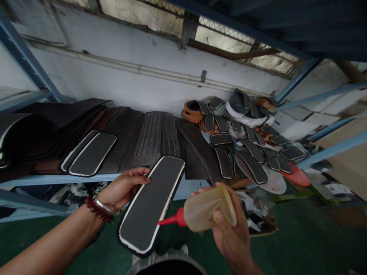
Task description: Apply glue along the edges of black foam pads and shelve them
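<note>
My left hand (128,188) grips a long dark padded panel (150,202) by its left edge, thumb on the face and fingers behind. The panel is tilted, with rounded corners, a grey face and a white glue line along its border. In my right hand (231,229) is a translucent glue bottle (210,208), lying nearly sideways with its contents yellowish. Its red nozzle (169,220) points left, the tip at the panel's lower right border. Two similar panels (93,154) with white borders overlap on the shelf, left of the held one.
Dark ridged sheets (151,133) lie stacked along the blue metal shelf (94,178). Many bordered panels (250,166) are spread on the right, near brown rolled strips (191,112). Below stands an open carton (265,225) with plastic scraps. A blue post (31,53) rises at left.
</note>
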`<state>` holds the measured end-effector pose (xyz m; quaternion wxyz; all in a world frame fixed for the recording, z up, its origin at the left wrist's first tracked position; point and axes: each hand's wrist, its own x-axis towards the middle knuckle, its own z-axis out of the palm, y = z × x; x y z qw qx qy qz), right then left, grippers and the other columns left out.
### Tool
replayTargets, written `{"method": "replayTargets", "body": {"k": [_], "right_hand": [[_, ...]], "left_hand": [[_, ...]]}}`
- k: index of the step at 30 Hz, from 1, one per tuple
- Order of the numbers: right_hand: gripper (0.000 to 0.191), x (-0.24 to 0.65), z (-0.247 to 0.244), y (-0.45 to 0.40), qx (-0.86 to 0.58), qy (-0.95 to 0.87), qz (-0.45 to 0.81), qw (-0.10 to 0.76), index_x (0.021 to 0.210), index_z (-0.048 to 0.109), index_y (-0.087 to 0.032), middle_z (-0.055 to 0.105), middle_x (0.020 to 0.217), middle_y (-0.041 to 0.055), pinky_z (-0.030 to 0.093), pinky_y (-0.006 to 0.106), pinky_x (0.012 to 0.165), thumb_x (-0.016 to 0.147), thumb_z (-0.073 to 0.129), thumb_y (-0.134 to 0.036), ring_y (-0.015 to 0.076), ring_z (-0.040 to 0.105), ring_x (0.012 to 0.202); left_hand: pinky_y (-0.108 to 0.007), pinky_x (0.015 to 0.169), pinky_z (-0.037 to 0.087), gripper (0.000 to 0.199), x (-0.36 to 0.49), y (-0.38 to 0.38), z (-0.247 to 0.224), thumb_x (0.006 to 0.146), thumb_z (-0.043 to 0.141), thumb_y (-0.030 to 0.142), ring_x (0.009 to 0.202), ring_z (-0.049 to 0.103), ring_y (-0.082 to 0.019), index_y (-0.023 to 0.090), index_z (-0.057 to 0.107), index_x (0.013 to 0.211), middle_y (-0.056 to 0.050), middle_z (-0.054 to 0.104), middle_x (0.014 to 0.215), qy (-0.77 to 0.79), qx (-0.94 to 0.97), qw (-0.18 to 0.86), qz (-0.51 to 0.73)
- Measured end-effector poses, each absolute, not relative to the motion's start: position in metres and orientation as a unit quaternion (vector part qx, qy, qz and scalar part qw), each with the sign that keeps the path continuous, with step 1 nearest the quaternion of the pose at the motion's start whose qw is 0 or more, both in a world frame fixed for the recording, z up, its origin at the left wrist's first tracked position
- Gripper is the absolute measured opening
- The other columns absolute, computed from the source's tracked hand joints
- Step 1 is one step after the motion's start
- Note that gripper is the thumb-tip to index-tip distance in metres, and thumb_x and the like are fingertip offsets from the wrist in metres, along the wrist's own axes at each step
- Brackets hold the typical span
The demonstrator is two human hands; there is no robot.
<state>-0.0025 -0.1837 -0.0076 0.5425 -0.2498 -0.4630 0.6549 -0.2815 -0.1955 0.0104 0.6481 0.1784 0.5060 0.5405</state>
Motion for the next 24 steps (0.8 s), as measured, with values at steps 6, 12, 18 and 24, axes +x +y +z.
{"method": "replayTargets", "body": {"k": [6, 12, 18, 24], "right_hand": [[0.049, -0.003, -0.012, -0.189, -0.232, -0.467, 0.673, 0.525, 0.133, 0.049, -0.030, 0.064, 0.121, 0.0127, 0.054, 0.058, 0.091, 0.091, 0.072, -0.031, 0.0360, 0.064, 0.110], [0.047, -0.004, -0.013, -0.191, -0.223, -0.470, 0.677, 0.520, 0.134, 0.048, -0.030, 0.065, 0.120, 0.0131, 0.054, 0.058, 0.091, 0.092, 0.069, -0.031, 0.0361, 0.064, 0.110], [0.049, -0.003, -0.015, -0.188, -0.232, -0.454, 0.672, 0.538, 0.134, 0.050, -0.030, 0.065, 0.121, 0.0132, 0.055, 0.056, 0.090, 0.090, 0.072, -0.031, 0.0358, 0.064, 0.110], [0.040, -0.001, -0.007, -0.176, -0.253, -0.408, 0.615, 0.626, 0.124, 0.059, -0.028, 0.070, 0.112, 0.0119, 0.057, 0.055, 0.087, 0.088, 0.075, -0.029, 0.0334, 0.068, 0.102]], "left_hand": [[-0.031, 0.055, 0.061, 0.021, -0.284, -0.194, 0.009, 0.060, 0.077, 0.003, 0.057, 0.071, -0.022, 0.013, 0.072, 0.079, -0.009, 0.076, 0.071, 0.519, 0.170, 0.627, 0.556], [-0.030, 0.053, 0.060, 0.020, -0.288, -0.196, 0.012, 0.061, 0.073, 0.000, 0.055, 0.070, -0.021, 0.013, 0.069, 0.075, -0.007, 0.074, 0.068, 0.529, 0.143, 0.596, 0.587], [-0.026, 0.047, 0.058, 0.020, -0.289, -0.198, 0.015, 0.065, 0.064, -0.005, 0.050, 0.068, -0.019, 0.014, 0.066, 0.069, -0.004, 0.071, 0.063, 0.545, 0.063, 0.552, 0.628], [-0.027, 0.056, 0.062, 0.023, -0.289, -0.204, 0.004, 0.072, 0.060, -0.006, 0.054, 0.070, -0.018, 0.015, 0.066, 0.071, -0.004, 0.073, 0.064, 0.520, 0.038, 0.557, 0.647]]}}
